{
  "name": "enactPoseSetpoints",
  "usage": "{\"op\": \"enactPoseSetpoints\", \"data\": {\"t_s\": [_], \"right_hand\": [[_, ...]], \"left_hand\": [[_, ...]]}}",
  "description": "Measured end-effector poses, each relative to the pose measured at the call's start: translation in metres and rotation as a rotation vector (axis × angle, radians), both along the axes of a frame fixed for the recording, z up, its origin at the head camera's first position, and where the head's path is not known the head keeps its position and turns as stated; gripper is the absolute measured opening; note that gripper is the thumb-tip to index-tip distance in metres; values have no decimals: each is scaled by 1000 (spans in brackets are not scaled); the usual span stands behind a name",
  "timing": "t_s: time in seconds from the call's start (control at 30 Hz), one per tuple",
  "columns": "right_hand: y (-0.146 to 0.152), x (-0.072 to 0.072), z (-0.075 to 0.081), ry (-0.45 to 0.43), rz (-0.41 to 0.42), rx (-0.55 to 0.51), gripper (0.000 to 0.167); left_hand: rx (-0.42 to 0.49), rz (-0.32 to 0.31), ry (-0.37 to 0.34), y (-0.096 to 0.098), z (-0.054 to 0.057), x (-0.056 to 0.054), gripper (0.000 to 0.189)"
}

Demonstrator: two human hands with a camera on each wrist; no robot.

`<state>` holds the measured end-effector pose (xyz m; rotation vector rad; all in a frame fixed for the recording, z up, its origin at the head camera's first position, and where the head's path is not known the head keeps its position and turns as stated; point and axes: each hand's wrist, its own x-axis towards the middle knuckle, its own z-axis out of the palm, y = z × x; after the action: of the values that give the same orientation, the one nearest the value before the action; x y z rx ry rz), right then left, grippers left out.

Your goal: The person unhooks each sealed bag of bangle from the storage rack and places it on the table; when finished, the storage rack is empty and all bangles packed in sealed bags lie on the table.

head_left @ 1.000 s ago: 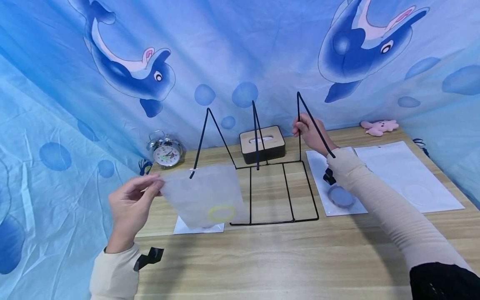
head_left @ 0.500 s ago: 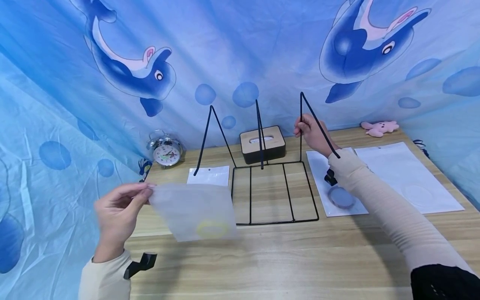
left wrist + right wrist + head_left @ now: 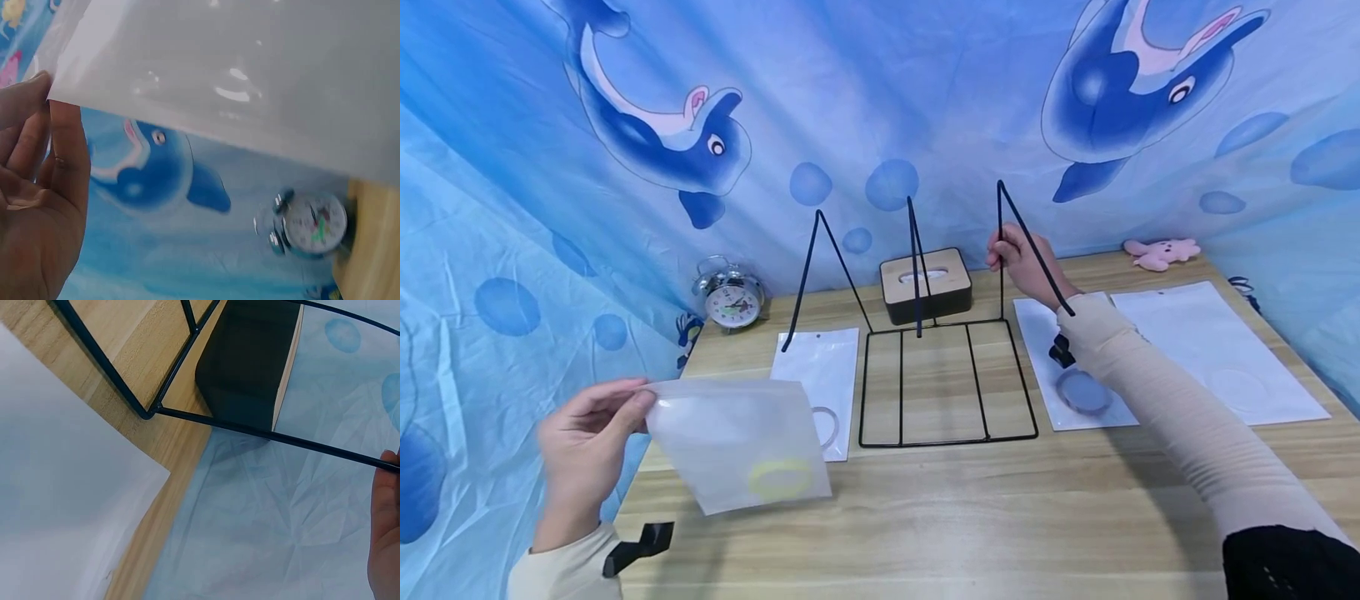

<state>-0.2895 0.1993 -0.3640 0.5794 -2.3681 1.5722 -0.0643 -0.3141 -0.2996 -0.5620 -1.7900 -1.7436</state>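
My left hand (image 3: 583, 454) pinches the upper left corner of a translucent white plastic bag (image 3: 730, 425) between thumb and fingers. Through the bag's lower part shows a yellow ring (image 3: 760, 490). In the left wrist view the glossy bag (image 3: 250, 69) spreads out from the fingertips. A black wire rack (image 3: 947, 442) with three peaked arms stands mid-table. The right hand (image 3: 1033, 267) curls its fingers round the rack's right rear upright, and the right wrist view shows the same wire (image 3: 269, 434) running into that hand (image 3: 386, 544).
Left of the rack lies a flat white bag (image 3: 820, 367) with a hang hole. Two larger white bags (image 3: 1195, 325) lie at the right. Behind stand an alarm clock (image 3: 733, 304) and a tissue box (image 3: 925, 287). A pink plush toy (image 3: 1161, 253) sits back right.
The bag has come off the tip of the rack's left arm, and my left hand has carried it left and toward me, uncovering the white bag beneath. The right hand keeps its hold.
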Motion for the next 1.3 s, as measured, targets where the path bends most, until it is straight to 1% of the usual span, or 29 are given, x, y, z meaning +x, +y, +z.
{"op": "enactPoseSetpoints", "data": {"t_s": [0.07,0.17,0.2,0.23,0.33,0.43,0.5,0.57,0.63,0.7,0.73,0.8,0.9,0.97,1.1,1.3], "right_hand": [[1,0,0,-1,-1,3,26],[2,-1,0,4,-1,6,26],[2,-1,0,7,-2,9,26],[2,-1,1,12,-1,10,25],[3,-1,2,29,-7,12,25],[4,0,2,35,-25,21,24],[5,0,1,33,-34,29,24],[4,0,1,29,-37,36,25],[3,-1,1,27,-32,37,25],[3,-1,0,25,-29,34,25],[3,-1,-1,25,-28,34,25],[4,-2,-3,23,-25,30,24],[5,-2,-4,17,-28,27,24],[5,-3,-5,19,-27,24,25],[2,-3,-5,19,-14,20,26],[-2,-3,-2,15,-20,14,25]], "left_hand": [[-32,87,-91,-7,0,2,17],[-60,239,-244,-17,-2,4,18],[-58,279,-288,-21,-3,3,19],[-79,339,-338,-24,-4,3,19],[-187,478,-467,-37,-8,-3,23],[-305,577,-568,-52,-13,-14,27],[-315,613,-610,-61,-18,-22,29],[-272,636,-646,-70,-24,-30,28],[-211,657,-664,-77,-30,-40,27],[-184,685,-689,-82,-36,-49,27],[-194,699,-709,-85,-39,-53,29],[-261,730,-755,-88,-44,-62,36],[-406,760,-840,-95,-52,-76,49],[-478,770,-863,-99,-56,-85,53],[-520,780,-876,-106,-62,-99,50],[-535,746,-901,-113,-63,-120,49]]}}
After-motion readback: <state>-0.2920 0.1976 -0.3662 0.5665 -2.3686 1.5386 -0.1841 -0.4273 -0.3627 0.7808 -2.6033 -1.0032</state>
